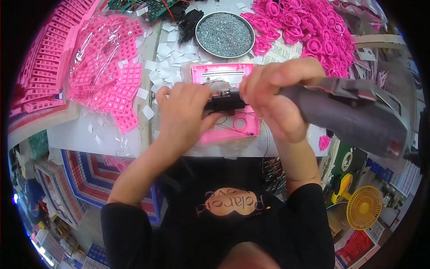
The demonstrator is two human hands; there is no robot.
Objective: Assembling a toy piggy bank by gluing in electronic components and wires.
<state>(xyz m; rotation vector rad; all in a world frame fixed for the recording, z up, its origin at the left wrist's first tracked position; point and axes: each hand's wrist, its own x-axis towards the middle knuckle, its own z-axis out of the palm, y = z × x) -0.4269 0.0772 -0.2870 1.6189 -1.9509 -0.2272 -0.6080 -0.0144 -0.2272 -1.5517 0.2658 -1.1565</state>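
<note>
Over one pink casing [224,74], left hand [183,114] pinching one black part [226,101], right hand [273,103] gripping one grey driver [354,112] — one screw bowl [225,34] beyond.

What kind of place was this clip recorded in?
Most likely a small assembly workbench in a factory or workshop. A round tray of small screws, heaps of identical pink plastic parts and bagged pink keypad grids surround the pink casing; the right hand holds a grey power screwdriver.

A pink casing [224,71], grey power tool [354,112], silvery screws in a bowl [225,34], and yellow fan [363,207].
</note>
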